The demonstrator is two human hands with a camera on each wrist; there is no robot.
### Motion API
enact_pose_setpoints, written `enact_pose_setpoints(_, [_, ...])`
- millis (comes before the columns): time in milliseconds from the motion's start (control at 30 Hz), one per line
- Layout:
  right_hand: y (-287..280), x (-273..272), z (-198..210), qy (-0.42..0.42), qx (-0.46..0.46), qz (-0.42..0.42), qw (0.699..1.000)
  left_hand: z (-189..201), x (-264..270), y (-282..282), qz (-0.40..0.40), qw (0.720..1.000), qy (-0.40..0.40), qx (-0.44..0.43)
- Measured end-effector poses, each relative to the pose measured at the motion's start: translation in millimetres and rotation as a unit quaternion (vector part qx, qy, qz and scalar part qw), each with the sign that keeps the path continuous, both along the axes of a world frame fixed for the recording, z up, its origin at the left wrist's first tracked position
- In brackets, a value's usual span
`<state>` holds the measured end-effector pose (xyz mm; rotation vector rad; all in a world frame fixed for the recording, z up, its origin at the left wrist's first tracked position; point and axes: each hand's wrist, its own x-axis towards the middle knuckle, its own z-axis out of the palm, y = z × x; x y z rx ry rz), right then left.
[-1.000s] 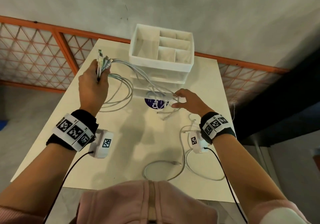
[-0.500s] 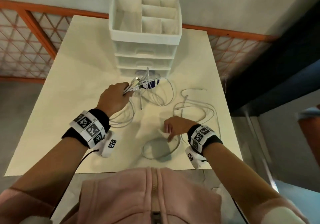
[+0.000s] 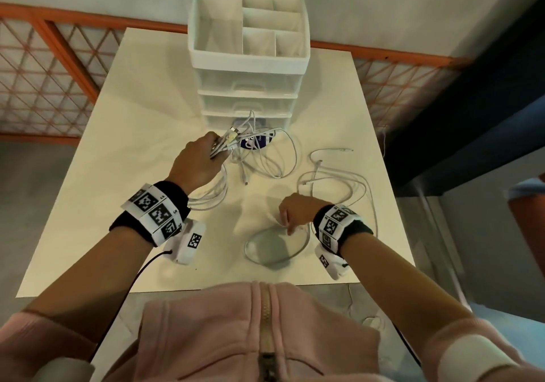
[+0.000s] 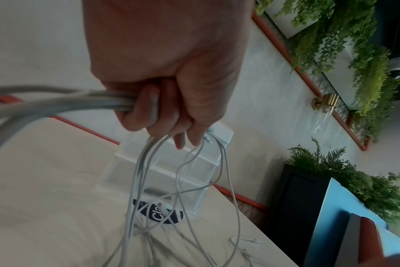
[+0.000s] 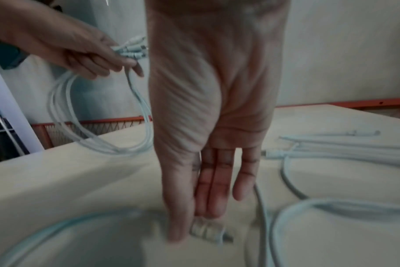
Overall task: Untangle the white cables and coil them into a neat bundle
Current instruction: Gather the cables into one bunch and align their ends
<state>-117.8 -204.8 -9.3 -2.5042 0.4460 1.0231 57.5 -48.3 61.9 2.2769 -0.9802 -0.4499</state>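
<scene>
Head view: the left hand (image 3: 197,162) was clamped round a gathered bunch of white cables (image 3: 218,196), plug ends fanned out past the knuckles, just in front of the drawer organiser (image 3: 249,57) near the desk's far edge.
Change, left: a second before it had held that bunch higher and toward the far left corner; it had since come down and inward.
Change, right: the right hand (image 3: 295,213) had left the tangle by the organiser and dropped to the loose cable loop (image 3: 275,247) near the desk's near edge.
Right grip: fingers straight, thumb and fingertips closing on a cable plug (image 5: 207,231); blurred, so I could not tell whether it was pinched.
Desk (image 3: 124,175): more loose cables (image 3: 351,181) lay toward the right edge.
Meaning: probably another end was about to join the bunch; coiling was not yet begun.
</scene>
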Motion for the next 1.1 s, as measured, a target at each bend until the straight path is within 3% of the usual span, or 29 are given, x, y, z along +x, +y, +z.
enact_pose_setpoints(133, [-3.2,-5.2,4.1,-0.024,0.011,-0.006,1.000,7.2,-3.4,7.1,0.022,0.999,0.027,-0.043])
enact_pose_setpoints(267, [-18.7,13.0,51.4,-0.113,0.126,-0.094,0.981,15.9,-10.5,9.6,-0.005,0.993,0.042,-0.111])
enact_pose_setpoints(367, [-17.4,34.6,104.9,-0.242,0.194,-0.117,0.944,18.7,-14.6,5.3,-0.048,0.989,0.078,-0.117])
enact_pose_setpoints(467, [-8.4,52.1,144.9,-0.331,0.267,-0.160,0.891,23.9,-19.7,-0.9,-0.082,0.974,0.167,-0.128])
enact_pose_setpoints(567, [-5.4,62.7,157.0,-0.393,0.317,-0.202,0.839,32.0,-26.7,-5.1,-0.124,0.960,0.214,-0.129])
enact_pose_setpoints(733, [2.0,68.6,144.2,-0.455,0.292,-0.270,0.797,45.3,-27.6,-4.6,-0.095,0.947,0.261,-0.159])
enact_pose_setpoints(800, [5.6,68.1,135.9,-0.419,0.315,-0.283,0.803,55.6,-26.4,-3.0,-0.079,0.949,0.246,-0.182])
enact_pose_setpoints(833, [7.6,67.6,131.5,-0.377,0.338,-0.266,0.820,61.3,-26.1,-3.0,-0.076,0.944,0.249,-0.204])
enact_pose_setpoints(900, [17.1,69.5,125.3,-0.280,0.353,-0.169,0.877,71.8,-24.2,-4.5,-0.081,0.923,0.280,-0.254])
enact_pose_setpoints(967, [32.9,75.4,119.1,-0.204,0.311,-0.059,0.926,79.9,-21.5,-7.0,-0.088,0.908,0.298,-0.283])
enact_pose_setpoints(1033, [45.3,83.2,109.6,-0.194,0.269,-0.007,0.943,87.4,-17.4,-6.7,-0.099,0.897,0.306,-0.304])
enact_pose_setpoints(1100, [38.6,85.8,99.8,-0.211,0.215,-0.012,0.954,96.4,-8.7,-1.4,-0.103,0.888,0.318,-0.317])
